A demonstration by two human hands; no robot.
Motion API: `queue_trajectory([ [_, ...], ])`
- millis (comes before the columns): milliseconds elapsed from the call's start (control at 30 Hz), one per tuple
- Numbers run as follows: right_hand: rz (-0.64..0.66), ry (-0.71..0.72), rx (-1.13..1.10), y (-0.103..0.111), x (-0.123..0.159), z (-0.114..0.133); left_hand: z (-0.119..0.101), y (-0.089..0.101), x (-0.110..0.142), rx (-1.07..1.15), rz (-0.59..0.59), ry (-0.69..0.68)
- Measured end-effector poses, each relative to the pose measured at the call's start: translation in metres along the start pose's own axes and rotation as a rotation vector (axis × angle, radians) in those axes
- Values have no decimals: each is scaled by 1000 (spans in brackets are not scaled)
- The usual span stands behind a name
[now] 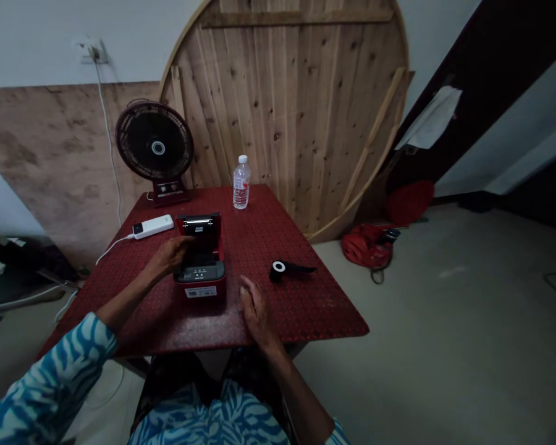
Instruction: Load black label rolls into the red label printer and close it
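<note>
A small red and dark grey label printer sits on the red table with its lid raised. My left hand rests against the printer's left side, fingers curled toward the open compartment. My right hand lies flat on the table just right of the printer, fingers together and holding nothing. A black roll with a white core lies on the table farther right, its strip trailing off to the right.
A white power strip with its cord lies left of the printer. Behind stand a dark table fan and a water bottle. A round wooden tabletop leans on the wall. A red bag lies on the floor.
</note>
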State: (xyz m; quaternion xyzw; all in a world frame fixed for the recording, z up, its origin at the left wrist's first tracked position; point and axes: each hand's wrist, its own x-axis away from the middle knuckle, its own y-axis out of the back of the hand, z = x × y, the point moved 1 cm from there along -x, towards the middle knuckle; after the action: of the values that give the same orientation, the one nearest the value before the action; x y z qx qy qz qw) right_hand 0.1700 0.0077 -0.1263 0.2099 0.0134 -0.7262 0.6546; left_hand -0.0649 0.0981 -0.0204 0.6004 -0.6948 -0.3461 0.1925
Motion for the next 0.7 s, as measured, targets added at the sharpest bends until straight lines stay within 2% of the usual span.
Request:
queue_trajectory([
  [167, 4, -5, -27, 2, -1, 4, -19, 3, -18, -232, 135, -86],
  [267, 0, 14, -37, 2, 0, 4, -27, 2, -20, -442, 257, -60],
  [400, -14, 39, -39, 1, -1, 2, -35, -4, -22, -695, 300, -16],
  [700, -21, 77, -25, 1, 0, 1, -42, -19, -40, -807, 381, -29],
])
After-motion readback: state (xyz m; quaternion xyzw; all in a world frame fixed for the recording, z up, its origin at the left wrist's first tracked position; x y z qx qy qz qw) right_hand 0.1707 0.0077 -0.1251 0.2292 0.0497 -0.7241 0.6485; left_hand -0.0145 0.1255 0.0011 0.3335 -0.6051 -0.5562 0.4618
